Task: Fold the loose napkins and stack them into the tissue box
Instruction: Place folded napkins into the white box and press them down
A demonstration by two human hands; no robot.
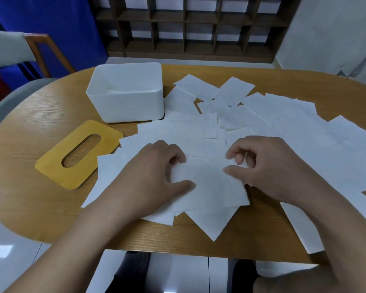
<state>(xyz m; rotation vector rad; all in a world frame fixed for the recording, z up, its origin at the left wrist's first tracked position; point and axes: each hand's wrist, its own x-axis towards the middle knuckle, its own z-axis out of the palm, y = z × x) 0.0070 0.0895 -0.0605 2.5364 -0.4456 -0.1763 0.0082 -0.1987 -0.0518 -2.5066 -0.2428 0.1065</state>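
Folding one napkin [207, 187] at the near edge of the bench [30, 187], both hands on it.

Item: white paper napkins [273, 123], many sheets loose and overlapping from the bench's middle to its right edge; likely very light, limp and easily torn, best taken by a corner or edge with fingertips. Left hand [156, 166]: fingers curled onto the sheet's far left edge, thumb spread and pressing the paper flat. Right hand [268, 163]: fingers curled, pinching the sheet's far right corner, thumb lying along the paper. Tissue box [125, 106]: white, open, near the far left edge; contents not discernible. Yellow slotted lid [51, 166]: flat beside the box, nearer the left edge.
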